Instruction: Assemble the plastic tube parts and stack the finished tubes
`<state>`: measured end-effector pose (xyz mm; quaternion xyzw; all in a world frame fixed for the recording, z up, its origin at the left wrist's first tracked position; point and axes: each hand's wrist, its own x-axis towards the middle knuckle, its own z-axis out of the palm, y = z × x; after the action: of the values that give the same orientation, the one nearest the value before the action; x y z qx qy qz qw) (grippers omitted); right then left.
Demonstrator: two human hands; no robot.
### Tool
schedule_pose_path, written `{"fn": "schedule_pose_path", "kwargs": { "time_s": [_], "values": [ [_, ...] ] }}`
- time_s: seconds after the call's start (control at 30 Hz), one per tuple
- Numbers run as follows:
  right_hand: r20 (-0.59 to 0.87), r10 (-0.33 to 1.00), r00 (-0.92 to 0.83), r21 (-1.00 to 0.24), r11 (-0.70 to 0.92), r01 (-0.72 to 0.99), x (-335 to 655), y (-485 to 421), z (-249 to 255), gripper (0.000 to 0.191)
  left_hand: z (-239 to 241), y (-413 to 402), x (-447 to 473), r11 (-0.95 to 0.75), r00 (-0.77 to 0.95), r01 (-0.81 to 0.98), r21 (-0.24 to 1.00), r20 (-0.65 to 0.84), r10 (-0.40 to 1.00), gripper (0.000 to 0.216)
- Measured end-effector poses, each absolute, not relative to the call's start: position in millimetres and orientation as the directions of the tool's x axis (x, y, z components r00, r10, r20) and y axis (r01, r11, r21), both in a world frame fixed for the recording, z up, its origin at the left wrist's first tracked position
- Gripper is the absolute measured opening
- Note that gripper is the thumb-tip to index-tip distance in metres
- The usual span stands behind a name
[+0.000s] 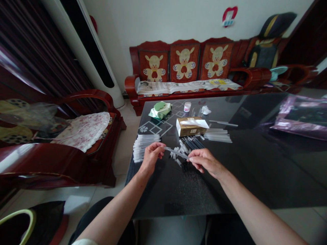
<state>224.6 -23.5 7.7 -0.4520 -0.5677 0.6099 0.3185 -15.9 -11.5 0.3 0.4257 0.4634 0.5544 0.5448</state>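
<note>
A slim translucent pen barrel spans the gap between my two hands, slanting down to the right. My left hand pinches its left end, and my right hand pinches its right end. Below and behind it lie several short whitish pen caps in a loose heap. Thin black refills are spread just beyond my right hand. Next to my left hand, a stack of whitish pens lies side by side. Further right are more translucent tubes. Small dark pieces sit near the caps.
A tissue box stands behind the caps on the dark glossy table. Farther back are a green wipes pack, a small white tub and a crumpled tissue. A purple plastic package lies at the right.
</note>
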Motion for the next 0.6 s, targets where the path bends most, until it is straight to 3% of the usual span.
{"fn": "schedule_pose_path", "kwargs": {
  "time_s": [0.17,0.37,0.5,0.6],
  "values": [
    [-0.179,0.905,-0.386,-0.979,-0.127,0.157,225,-24,6,0.023,-1,-13,-14,0.032,-0.017,-0.231,0.972,-0.037,0.999,0.02],
    [-0.155,0.905,-0.397,-0.969,-0.061,0.239,215,-27,7,0.028,-5,-14,-9,0.145,0.044,-0.441,0.885,-0.14,0.989,0.026],
    [0.005,0.914,-0.405,-0.923,0.16,0.349,201,-33,8,0.03,-7,-17,-5,0.239,0.083,-0.505,0.829,-0.229,0.97,0.03],
    [0.133,0.909,-0.396,-0.804,0.333,0.494,190,-40,6,0.032,-10,-19,-2,0.251,0.087,-0.483,0.839,-0.24,0.967,0.034]
  ]
}}
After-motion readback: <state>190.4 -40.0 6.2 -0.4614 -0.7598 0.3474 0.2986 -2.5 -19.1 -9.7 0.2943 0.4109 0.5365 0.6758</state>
